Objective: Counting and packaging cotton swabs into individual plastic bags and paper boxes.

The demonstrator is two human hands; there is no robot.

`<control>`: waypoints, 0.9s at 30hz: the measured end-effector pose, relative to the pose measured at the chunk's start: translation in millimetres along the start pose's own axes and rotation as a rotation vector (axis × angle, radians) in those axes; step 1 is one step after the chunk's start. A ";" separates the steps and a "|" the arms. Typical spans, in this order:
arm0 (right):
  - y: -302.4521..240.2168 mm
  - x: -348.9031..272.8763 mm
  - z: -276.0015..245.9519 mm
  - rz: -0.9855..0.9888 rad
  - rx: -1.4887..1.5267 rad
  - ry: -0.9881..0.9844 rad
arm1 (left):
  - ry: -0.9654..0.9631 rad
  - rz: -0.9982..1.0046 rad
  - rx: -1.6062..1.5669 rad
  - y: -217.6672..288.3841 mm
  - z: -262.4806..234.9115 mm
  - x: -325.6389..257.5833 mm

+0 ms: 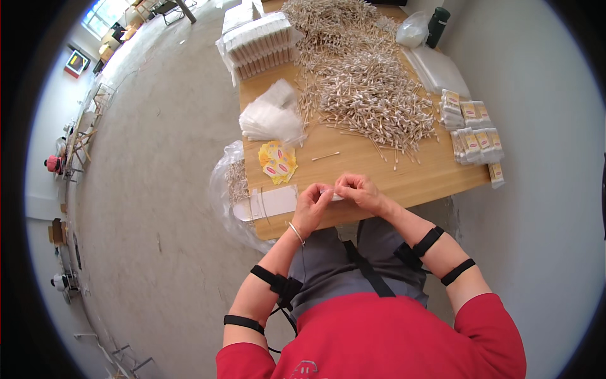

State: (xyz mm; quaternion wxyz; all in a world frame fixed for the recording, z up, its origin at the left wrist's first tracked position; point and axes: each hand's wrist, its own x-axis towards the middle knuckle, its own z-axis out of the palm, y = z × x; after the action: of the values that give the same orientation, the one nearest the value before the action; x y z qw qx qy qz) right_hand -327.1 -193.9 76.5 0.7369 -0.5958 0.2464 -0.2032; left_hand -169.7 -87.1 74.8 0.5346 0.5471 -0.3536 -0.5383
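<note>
Fingers of both hands pinch one small clear packet at the near edge of the wooden surface: the left hand closed on its left end, the right hand closed on its right. The packet hangs right over the edge, so a loose pinch could drop it to the floor. A stray cotton swab lies just beyond, with the big swab pile near; a sweeping wrist could scatter them. The yellow labels and clear bags sit at the left edge and could slide off.
</note>
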 end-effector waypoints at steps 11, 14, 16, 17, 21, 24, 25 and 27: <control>-14.6 -19.2 0.3 -0.514 -0.636 0.167 | 0.234 0.622 0.664 14.7 3.7 -10.3; -18.5 -19.9 4.4 -0.601 -0.790 0.192 | 0.280 0.744 0.819 17.8 0.4 -9.2; -18.7 -18.7 3.8 -0.649 -0.849 0.197 | 0.288 0.772 0.845 18.9 0.5 -8.3; -18.5 -19.0 3.7 -0.698 -0.909 0.203 | 0.298 0.791 0.878 19.1 1.5 -8.0; -20.5 -17.6 2.5 -0.758 -1.009 0.186 | 0.323 0.803 0.915 14.7 3.0 -9.9; -14.4 -22.9 1.9 -0.755 -0.955 0.232 | 0.371 0.829 0.888 15.0 5.4 -12.1; -13.1 -23.4 2.1 -0.758 -0.943 0.250 | 0.369 0.824 0.888 14.5 5.2 -13.2; -10.7 -25.2 1.3 -0.756 -0.929 0.266 | 0.371 0.821 0.912 13.9 3.2 -14.5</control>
State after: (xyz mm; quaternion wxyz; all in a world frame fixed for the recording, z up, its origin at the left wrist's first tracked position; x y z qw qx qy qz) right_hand -346.4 -180.2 90.2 0.2398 -0.8705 0.1707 -0.3945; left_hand -172.6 -76.3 91.7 0.4632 0.6237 -0.6293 0.0184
